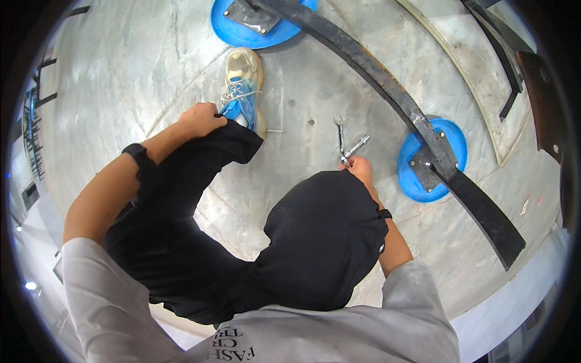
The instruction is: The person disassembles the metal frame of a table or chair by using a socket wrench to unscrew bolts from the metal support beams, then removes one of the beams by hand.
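My left hand is closed at the ankle, its fingers gripping the hem of my black trouser leg beside a blue and cream shoe. Past my bent right knee, my right hand is low to the floor, closed around the near ends of two shiny metal tools. One is an open-ended wrench pointing away from me; the other, a socket wrench, slants to the right. My knee hides part of that hand.
A long curved dark metal beam arcs across the right side. Its bolted foot plates rest on blue round pads. Farther right lie a pale curved strip, a black angled bar and a brown metal piece. A small bolt-like piece lies on the grey floor.
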`<state>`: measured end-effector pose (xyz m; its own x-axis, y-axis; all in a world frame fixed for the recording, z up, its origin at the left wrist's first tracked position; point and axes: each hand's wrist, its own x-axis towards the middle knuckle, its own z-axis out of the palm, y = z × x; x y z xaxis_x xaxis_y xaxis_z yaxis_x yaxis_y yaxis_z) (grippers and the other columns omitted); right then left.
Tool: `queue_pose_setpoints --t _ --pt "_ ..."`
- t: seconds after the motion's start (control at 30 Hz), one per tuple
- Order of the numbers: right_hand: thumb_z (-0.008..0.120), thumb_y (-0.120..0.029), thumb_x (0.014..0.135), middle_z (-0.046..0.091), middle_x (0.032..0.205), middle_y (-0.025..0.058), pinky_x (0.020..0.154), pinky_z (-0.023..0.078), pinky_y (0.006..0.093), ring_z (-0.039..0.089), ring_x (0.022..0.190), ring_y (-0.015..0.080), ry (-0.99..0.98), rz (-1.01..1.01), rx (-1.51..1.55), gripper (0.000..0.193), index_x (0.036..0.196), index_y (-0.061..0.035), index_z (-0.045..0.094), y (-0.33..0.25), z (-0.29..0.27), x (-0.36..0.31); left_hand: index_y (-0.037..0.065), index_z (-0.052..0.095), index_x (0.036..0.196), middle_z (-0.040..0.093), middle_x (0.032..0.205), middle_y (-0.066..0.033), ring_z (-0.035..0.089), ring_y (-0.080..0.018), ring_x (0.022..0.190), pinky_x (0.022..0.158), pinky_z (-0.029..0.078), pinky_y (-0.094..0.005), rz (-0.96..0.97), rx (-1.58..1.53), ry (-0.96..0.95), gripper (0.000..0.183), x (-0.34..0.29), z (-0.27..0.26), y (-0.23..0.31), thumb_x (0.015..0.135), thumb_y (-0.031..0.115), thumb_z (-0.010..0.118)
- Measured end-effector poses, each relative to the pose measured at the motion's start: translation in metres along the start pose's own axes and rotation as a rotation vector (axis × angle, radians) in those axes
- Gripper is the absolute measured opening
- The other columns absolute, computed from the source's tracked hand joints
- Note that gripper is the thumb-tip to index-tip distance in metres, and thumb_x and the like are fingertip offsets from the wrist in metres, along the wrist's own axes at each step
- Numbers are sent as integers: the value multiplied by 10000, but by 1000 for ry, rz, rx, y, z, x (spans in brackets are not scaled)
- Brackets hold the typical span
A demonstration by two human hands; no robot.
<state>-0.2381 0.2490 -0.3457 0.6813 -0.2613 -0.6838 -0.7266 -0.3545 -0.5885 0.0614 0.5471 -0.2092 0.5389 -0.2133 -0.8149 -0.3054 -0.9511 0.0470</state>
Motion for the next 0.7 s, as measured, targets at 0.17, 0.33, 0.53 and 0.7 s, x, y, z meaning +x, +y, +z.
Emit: queue_pose_setpoints --t 0.17,0.33,0.53,0.7 --pt "709 -171 671 617 617 137 566 460 365 610 571 272 12 -17 -90 211 735 15 632 -3 -5 -2 -52 666 959 643 965 -261 629 -371 915 815 481 -414 -34 100 -85 627 0 -2 18 753 533 569" --pt "694 -150 695 630 636 134 585 482 361 636 584 252 33 10 -68 172 750 4 640 -4 -2 -4 13 660 1009 638 1049 -208 603 -367 1008 851 463 -452 -121 193 -54 607 0 -7 32 766 555 536" --pt "690 -143 720 639 650 133 575 489 362 646 587 242 5 24 -32 165 760 6 631 -10 -7 -3 52 671 916 658 961 -175 628 -354 920 781 494 -449 -26 341 49 401 -4 -10 31 795 427 595" --pt "685 -180 753 656 755 158 638 509 414 649 721 327 60 -23 -200 208 851 -7 623 -6 8 -14 46 672 838 667 885 -141 647 -315 857 710 505 -433 159 577 78 255 -5 -3 22 834 288 592"
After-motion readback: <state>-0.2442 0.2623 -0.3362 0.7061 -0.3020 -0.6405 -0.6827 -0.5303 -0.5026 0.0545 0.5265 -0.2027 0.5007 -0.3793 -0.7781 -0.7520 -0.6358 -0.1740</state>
